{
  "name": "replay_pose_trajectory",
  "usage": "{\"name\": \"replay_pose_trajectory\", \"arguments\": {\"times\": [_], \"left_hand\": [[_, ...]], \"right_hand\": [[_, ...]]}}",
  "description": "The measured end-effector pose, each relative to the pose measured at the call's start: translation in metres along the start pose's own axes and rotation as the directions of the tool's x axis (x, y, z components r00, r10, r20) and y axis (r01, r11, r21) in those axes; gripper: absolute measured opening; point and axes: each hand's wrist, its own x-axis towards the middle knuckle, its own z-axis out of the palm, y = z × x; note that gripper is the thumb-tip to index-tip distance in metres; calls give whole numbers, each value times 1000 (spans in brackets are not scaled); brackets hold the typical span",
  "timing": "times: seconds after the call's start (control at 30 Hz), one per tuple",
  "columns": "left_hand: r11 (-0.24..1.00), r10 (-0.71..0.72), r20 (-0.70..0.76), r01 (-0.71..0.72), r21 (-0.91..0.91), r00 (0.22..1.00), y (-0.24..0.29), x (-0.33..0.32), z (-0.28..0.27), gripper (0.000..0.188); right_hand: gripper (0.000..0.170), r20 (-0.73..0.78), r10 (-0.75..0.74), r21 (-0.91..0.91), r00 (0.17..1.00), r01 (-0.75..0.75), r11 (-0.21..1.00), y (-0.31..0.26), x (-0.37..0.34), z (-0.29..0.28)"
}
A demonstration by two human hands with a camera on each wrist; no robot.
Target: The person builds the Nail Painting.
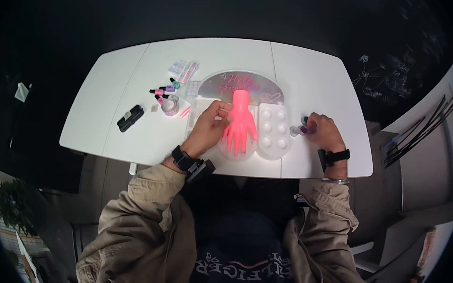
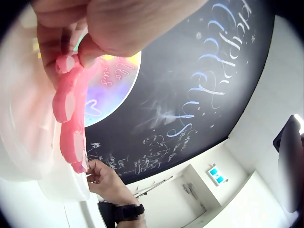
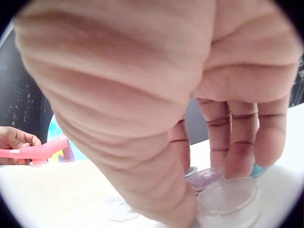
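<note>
A bright pink practice hand (image 1: 241,124) lies palm-down over the white case in the middle of the table, its fingers toward the person. My left hand (image 1: 212,126) is at its left edge; in the left wrist view thumb and fingers pinch one pink finger (image 2: 66,64). At the right, my right hand (image 1: 323,131) reaches down over several small round pots. Among them are a purple pot (image 3: 206,178) and a clear lidded pot (image 3: 228,202). Thumb and fingertips are right at these pots; I cannot tell whether they grip one. A teal pot (image 3: 258,170) is partly hidden behind the fingers.
Right of the practice hand lies a white tray (image 1: 267,106) with several round wells. Behind stands a shiny rounded panel (image 1: 222,83) with lettering. On the left are nail polish bottles (image 1: 168,88), a clear roll-like container (image 1: 170,106), pink sticks (image 1: 185,112), sticker sheets (image 1: 183,70) and a black case (image 1: 131,118).
</note>
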Motion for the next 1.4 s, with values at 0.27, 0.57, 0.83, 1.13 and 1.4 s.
{"name": "replay_pose_trajectory", "arguments": {"times": [0.27, 0.57, 0.83, 1.13, 1.4], "left_hand": [[992, -85, 78, 77, 100, 993, 22, -4, -5, 30], [997, -10, -22, 12, 81, 1000, 54, -22, -44, 34], [975, -35, -217, -15, -222, 976, 14, -53, -74, 21], [952, 66, -265, -140, -272, 962, -29, -49, -64, 18], [970, 136, -214, -174, -172, 967, -38, -49, -58, 18]], "right_hand": [[34, 59, 11, 54, 998, -14, 998, -10, 0, -6], [40, 108, -93, 67, 990, 86, 994, -13, -1, -6], [35, -110, -164, 36, 980, 169, 985, -40, -3, -24], [37, -237, -408, -40, 882, 411, 911, -98, 4, 2], [25, -224, -400, -148, 889, 375, 915, -109, 9, 13]]}}
